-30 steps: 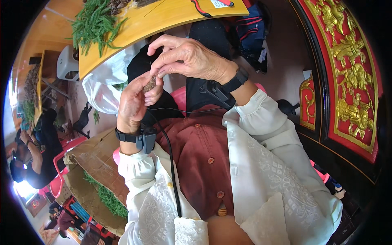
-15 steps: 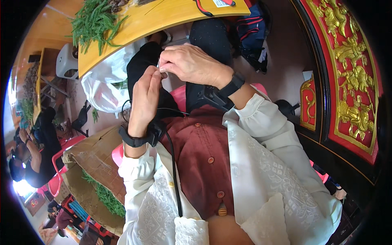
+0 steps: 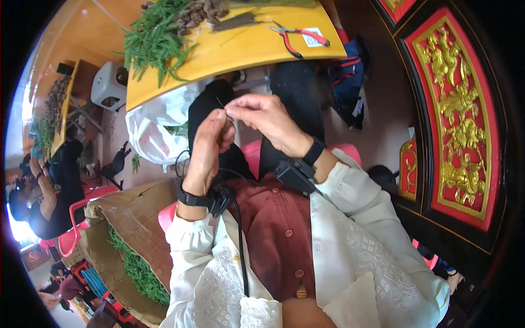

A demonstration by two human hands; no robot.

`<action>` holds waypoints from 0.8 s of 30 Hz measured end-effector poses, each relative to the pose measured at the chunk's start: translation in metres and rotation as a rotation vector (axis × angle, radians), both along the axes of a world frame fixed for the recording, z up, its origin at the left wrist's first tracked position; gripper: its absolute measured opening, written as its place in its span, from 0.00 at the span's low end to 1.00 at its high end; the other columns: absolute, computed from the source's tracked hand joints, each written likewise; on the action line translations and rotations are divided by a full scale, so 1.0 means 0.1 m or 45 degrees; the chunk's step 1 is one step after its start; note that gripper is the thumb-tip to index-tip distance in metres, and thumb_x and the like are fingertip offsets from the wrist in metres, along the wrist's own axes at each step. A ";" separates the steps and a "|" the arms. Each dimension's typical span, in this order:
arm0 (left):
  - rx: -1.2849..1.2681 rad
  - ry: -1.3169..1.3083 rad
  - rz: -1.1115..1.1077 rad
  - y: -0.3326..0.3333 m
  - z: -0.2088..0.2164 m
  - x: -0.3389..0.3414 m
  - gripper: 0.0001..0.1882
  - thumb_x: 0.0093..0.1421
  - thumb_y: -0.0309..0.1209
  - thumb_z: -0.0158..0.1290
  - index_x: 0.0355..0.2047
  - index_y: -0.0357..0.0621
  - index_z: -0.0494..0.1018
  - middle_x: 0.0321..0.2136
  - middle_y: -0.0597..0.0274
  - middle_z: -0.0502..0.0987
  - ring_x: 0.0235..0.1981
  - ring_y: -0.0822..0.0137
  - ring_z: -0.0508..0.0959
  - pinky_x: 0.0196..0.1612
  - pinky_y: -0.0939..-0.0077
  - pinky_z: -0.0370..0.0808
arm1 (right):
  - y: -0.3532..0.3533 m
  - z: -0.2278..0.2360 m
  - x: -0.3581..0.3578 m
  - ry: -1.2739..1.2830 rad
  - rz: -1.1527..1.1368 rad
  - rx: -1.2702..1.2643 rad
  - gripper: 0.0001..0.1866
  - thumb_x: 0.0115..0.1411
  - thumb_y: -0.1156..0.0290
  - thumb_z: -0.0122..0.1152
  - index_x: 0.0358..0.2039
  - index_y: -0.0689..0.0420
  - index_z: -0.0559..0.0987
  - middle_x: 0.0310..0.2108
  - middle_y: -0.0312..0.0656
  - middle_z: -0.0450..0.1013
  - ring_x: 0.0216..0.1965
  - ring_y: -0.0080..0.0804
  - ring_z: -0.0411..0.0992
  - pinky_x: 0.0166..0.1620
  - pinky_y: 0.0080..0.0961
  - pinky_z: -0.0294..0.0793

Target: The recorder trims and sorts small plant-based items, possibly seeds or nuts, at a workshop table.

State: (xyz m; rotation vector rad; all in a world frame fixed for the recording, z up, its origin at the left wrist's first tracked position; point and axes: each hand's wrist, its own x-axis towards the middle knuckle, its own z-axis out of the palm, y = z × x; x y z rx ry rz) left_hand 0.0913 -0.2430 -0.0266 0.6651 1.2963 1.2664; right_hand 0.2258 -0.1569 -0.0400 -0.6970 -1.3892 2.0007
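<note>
My left hand point(image 3: 205, 145) is closed around a small brown scaly thing, which looks like a pine cone point(image 3: 226, 127), mostly hidden by the fingers. A thin dark wire point(image 3: 220, 102) sticks up past the left thumb tip. With thumb and forefinger pinched at that spot, my right hand point(image 3: 266, 116) touches the wire beside the cone. Both hands are held over my lap, just short of the yellow table point(image 3: 229, 65).
On the table lie green sprigs point(image 3: 156, 44), brown pine cones point(image 3: 198, 17) and red-handled pliers point(image 3: 285, 41). A white plastic bag point(image 3: 156, 136) hangs below its edge. Left of me is a cardboard box point(image 3: 134, 208) of greenery; a carved red-gold panel point(image 3: 465, 120) stands right.
My view has shifted, bringing more of the table and the pliers into sight. My left hand has turned, uncovering the cone; the right hand's fingers have straightened while still pinching.
</note>
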 end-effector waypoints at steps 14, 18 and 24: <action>0.067 0.114 -0.099 -0.18 0.53 -0.03 0.09 0.66 0.37 0.45 0.33 0.46 0.68 0.21 0.72 0.68 0.19 0.83 0.60 0.21 0.89 0.53 | -0.30 0.35 -0.09 0.115 0.002 -0.602 0.10 0.60 0.64 0.60 0.36 0.58 0.80 0.27 0.30 0.73 0.26 0.09 0.64 0.27 0.11 0.59; 0.163 0.486 -0.072 -0.19 0.56 0.02 0.09 0.67 0.34 0.44 0.35 0.43 0.68 0.22 0.70 0.71 0.20 0.82 0.62 0.23 0.88 0.58 | -0.39 0.44 -0.14 0.046 -0.224 -0.298 0.10 0.61 0.66 0.59 0.36 0.58 0.80 0.28 0.31 0.74 0.27 0.08 0.65 0.28 0.11 0.60; 0.188 1.004 -0.071 -0.13 0.76 -0.06 0.12 0.64 0.35 0.48 0.36 0.36 0.70 0.23 0.51 0.75 0.26 0.60 0.77 0.30 0.71 0.71 | -0.28 0.50 -0.12 0.043 -0.156 -0.252 0.11 0.62 0.64 0.57 0.40 0.56 0.79 0.32 0.28 0.74 0.31 0.10 0.67 0.32 0.10 0.60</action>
